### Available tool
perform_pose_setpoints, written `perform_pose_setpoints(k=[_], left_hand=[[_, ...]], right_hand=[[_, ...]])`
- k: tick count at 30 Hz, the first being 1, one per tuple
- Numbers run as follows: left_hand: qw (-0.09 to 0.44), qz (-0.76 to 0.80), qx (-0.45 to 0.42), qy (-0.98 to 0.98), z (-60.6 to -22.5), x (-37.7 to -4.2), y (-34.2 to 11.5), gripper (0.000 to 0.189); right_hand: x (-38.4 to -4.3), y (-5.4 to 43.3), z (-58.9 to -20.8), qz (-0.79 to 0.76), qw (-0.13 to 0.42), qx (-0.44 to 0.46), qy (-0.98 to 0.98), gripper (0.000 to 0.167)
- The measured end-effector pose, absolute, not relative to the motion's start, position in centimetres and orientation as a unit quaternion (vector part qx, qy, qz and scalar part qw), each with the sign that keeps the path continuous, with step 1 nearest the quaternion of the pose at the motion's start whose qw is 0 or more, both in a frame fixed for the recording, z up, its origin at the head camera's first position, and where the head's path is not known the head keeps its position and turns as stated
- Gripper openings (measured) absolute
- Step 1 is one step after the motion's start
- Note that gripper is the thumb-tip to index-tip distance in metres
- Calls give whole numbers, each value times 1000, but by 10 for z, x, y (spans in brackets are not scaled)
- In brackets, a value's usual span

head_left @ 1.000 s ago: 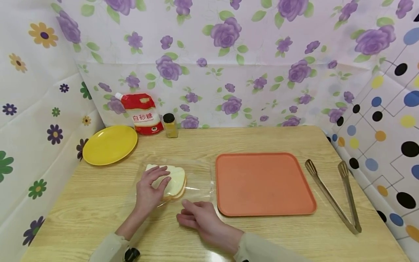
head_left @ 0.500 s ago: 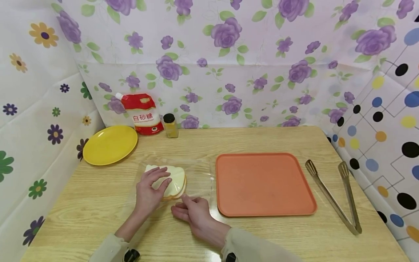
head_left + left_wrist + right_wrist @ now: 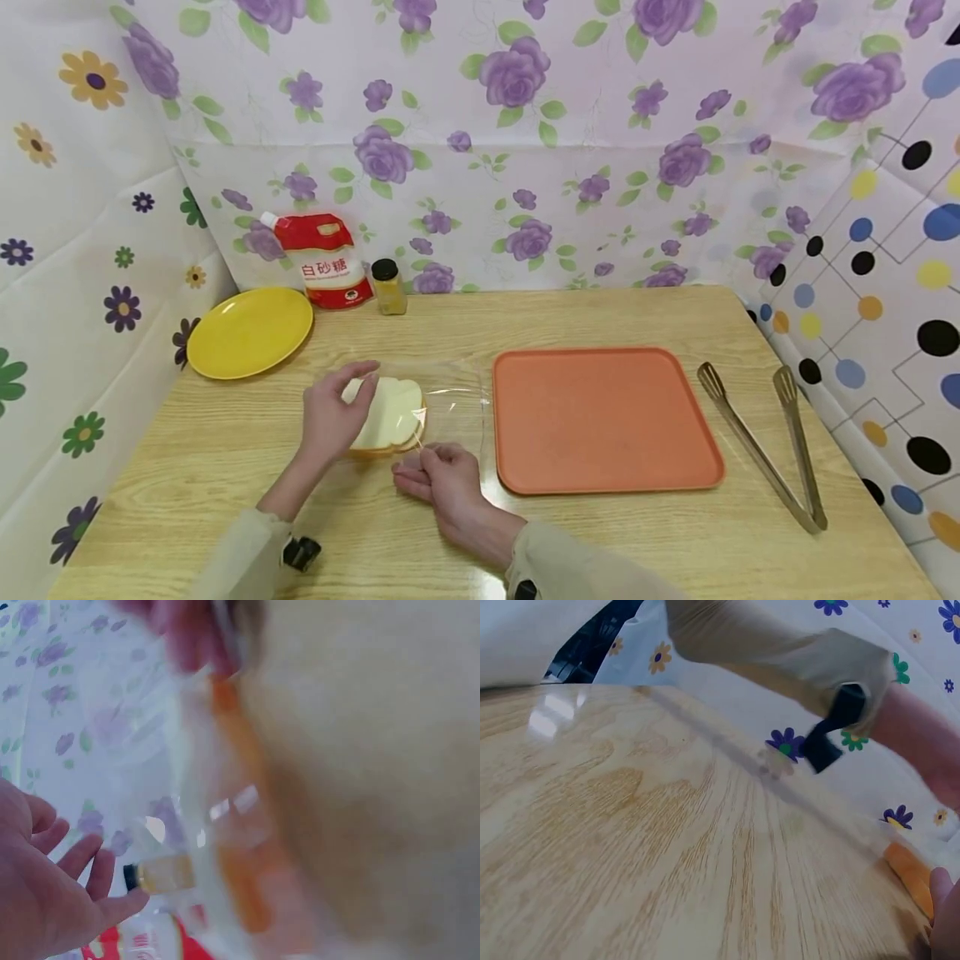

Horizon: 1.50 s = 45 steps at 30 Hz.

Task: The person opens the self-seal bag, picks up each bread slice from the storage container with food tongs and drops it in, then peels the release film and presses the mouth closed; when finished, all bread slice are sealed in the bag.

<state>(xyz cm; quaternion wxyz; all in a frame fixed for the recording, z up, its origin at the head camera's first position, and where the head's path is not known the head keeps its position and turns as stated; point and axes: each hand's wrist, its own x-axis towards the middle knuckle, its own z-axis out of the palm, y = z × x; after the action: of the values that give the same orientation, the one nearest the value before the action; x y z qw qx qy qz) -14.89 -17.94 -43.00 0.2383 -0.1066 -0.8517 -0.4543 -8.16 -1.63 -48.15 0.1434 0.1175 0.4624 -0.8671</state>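
Note:
Slices of bread (image 3: 390, 412) lie inside a clear plastic bag (image 3: 459, 417) on the table, left of the middle. At the bag's near edge, my right hand (image 3: 450, 487) pinches the plastic between thumb and fingers, and the film is drawn tight towards it. My left hand (image 3: 335, 417) hovers over the bread's left side. In the left wrist view its fingers (image 3: 82, 859) are loosely spread and hold nothing. The bread's crust (image 3: 244, 877) shows blurred through the plastic there. Only a bit of the right hand (image 3: 946, 915) appears in the right wrist view, beside the bread.
An orange tray (image 3: 607, 421) lies right of the bag, with metal tongs (image 3: 765, 454) spread beyond it. At the back left are a yellow plate (image 3: 251, 333), a red and white sugar pouch (image 3: 326, 262) and a small jar with a black lid (image 3: 390, 287).
My right hand has moved left to the bread's near corner and now pinches the bag. My left hand has lifted and shifted slightly left and back, off the bread.

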Motion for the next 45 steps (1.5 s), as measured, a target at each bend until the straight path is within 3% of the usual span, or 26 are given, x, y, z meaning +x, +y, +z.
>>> perform_pose_setpoints(k=[8,14,21,31,35,45], left_hand=[[-5,-402,-203,-893,-409,-214,-163,28],[-137,-339,-264,-893,-409,-251,-157,37],[-262,-331,-244,-873,-411,-267,-156,43],[-280,-314,-251,-872,-417,-273,-155,26],[-246,-304,-263,-882,-415,-271,-157,15],[-194,-338,-240,-889,-408,-259,-167,16]], right_hand=[[-82,-14,-490,-868,140,122,460,23],[-80,-17,-493,-872,130,114,457,27],[-80,-17,-492,-878,133,115,445,30],[-82,-14,-491,-876,140,111,448,31],[-83,-13,-489,-873,146,113,452,30],[-82,3,-482,-856,133,76,493,33]])
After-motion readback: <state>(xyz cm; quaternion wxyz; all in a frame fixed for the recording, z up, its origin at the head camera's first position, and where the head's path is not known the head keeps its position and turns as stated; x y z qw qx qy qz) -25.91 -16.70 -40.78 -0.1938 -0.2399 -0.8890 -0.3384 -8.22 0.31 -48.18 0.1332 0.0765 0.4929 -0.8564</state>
